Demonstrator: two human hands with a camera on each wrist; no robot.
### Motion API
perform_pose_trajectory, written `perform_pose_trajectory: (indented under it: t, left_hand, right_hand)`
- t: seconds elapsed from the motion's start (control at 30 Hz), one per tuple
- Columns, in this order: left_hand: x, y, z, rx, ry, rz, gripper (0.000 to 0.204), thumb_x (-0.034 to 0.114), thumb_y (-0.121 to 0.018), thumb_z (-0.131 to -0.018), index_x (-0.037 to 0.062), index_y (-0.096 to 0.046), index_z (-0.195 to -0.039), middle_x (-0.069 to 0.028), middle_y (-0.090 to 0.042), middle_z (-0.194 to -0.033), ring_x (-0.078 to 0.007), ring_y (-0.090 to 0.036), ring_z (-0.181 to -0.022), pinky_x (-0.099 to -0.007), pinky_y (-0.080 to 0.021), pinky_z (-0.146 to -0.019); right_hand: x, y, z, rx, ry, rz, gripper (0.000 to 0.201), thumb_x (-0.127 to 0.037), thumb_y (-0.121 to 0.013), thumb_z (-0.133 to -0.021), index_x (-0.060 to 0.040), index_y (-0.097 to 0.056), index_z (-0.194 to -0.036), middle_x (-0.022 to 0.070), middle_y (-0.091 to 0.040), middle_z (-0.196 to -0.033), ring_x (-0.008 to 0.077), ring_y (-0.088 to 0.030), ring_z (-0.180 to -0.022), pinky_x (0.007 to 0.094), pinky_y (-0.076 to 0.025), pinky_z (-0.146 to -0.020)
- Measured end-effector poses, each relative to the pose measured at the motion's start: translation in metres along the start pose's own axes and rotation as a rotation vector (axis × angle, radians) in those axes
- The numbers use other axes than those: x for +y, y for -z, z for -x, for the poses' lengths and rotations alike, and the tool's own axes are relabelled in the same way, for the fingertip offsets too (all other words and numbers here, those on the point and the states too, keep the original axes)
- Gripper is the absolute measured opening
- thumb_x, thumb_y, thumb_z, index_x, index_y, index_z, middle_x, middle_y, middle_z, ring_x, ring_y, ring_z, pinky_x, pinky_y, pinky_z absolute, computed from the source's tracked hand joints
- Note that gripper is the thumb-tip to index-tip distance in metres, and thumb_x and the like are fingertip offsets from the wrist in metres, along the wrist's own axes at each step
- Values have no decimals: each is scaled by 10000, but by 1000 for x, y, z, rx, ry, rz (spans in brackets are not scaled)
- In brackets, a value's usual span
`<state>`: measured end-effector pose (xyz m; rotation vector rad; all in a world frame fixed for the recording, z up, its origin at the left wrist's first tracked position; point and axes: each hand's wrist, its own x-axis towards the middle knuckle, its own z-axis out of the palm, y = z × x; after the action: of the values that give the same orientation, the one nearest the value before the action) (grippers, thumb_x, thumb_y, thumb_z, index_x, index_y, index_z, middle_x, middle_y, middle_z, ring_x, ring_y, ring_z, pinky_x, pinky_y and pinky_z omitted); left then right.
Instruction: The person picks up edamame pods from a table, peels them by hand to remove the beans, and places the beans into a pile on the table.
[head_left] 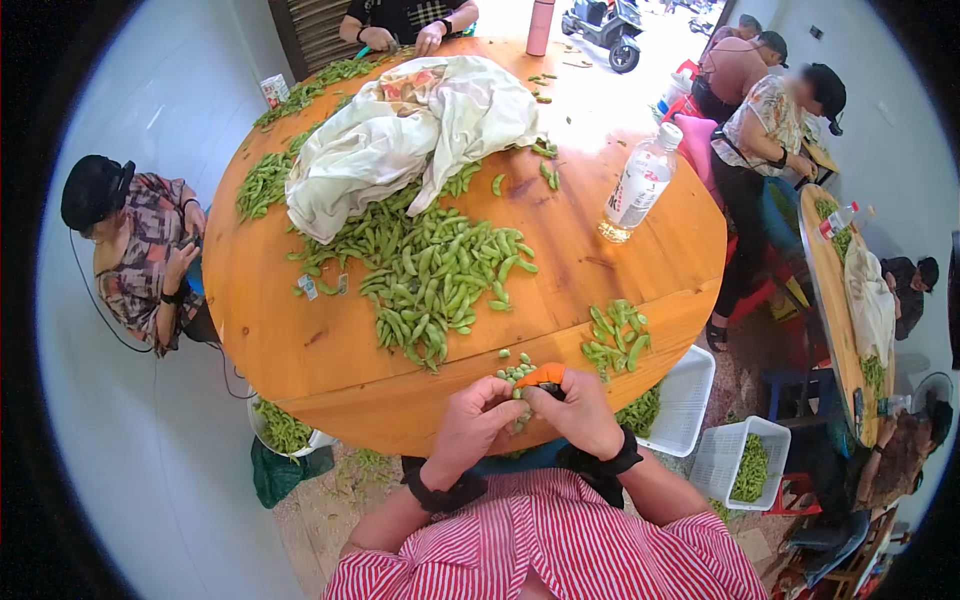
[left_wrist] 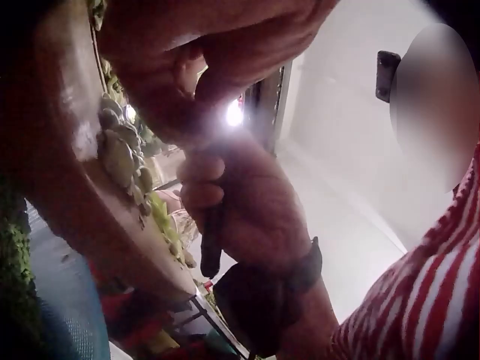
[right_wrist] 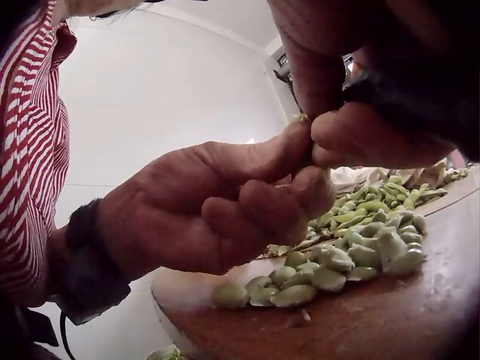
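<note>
Both hands meet over the near edge of the round wooden table (head_left: pixel 330 385). Between the thumb and fingertips of my left hand (head_left: pixel 472 415) is a small green piece (head_left: pixel 517 394), like a bean pod, mostly covered by the fingers. My right hand (head_left: pixel 582 412), close against it, grips an orange and black hand tool (head_left: pixel 543 375); in the left wrist view its dark handle (left_wrist: pixel 213 244) sticks out below the curled fingers. Just beyond the fingertips lies a small heap of shelled green beans (right_wrist: pixel 326 277) on the tabletop.
Mid-table spreads a large pile of green pods (head_left: pixel 430 275), partly under a white cloth (head_left: pixel 400 140). A smaller pod pile (head_left: pixel 617 335) and a bottle (head_left: pixel 640 185) lie to the right. White baskets (head_left: pixel 690 400) stand below the table's right edge. Other people sit around.
</note>
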<state>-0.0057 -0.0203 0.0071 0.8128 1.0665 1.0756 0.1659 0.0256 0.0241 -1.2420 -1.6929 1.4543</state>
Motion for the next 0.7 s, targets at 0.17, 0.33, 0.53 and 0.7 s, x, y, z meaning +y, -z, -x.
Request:
perform_pose_trajectory:
  t: [0.17,0.33,0.53,0.7]
  left_hand:
    - [-1,0,-1,43,-18,-51,120,109,-676,-908,8,-637,-959,-2,-623,-738,-55,-559,-596,-212,-462,-530]
    - [-3,2,-3,48,5,24,135,124,-626,-939,-5,-640,-977,-17,-638,-742,-74,-588,-604,-225,-482,-547]
    - [-8,10,-8,-71,101,158,226,181,-532,-1007,-18,-619,-1068,-48,-658,-837,-99,-616,-637,-223,-509,-572]
    - [-6,13,-12,-120,211,260,227,197,-505,-1019,-9,-584,-1073,-57,-653,-851,-108,-628,-642,-225,-528,-564]
  right_hand:
    - [1,-5,-3,55,40,85,179,-152,-627,-884,0,-672,-968,29,-624,-686,66,-536,-620,275,-454,-568]
    - [9,-8,-6,53,-37,-57,171,-121,-601,-886,1,-664,-989,-12,-597,-679,33,-513,-624,239,-432,-549]
    - [10,-2,-8,-10,-121,-242,168,-118,-572,-915,0,-658,-998,1,-629,-728,59,-568,-634,232,-471,-566]
    - [8,0,-9,-38,-133,-275,140,-108,-572,-933,-12,-650,-1000,-13,-633,-754,44,-576,-637,202,-469,-560]
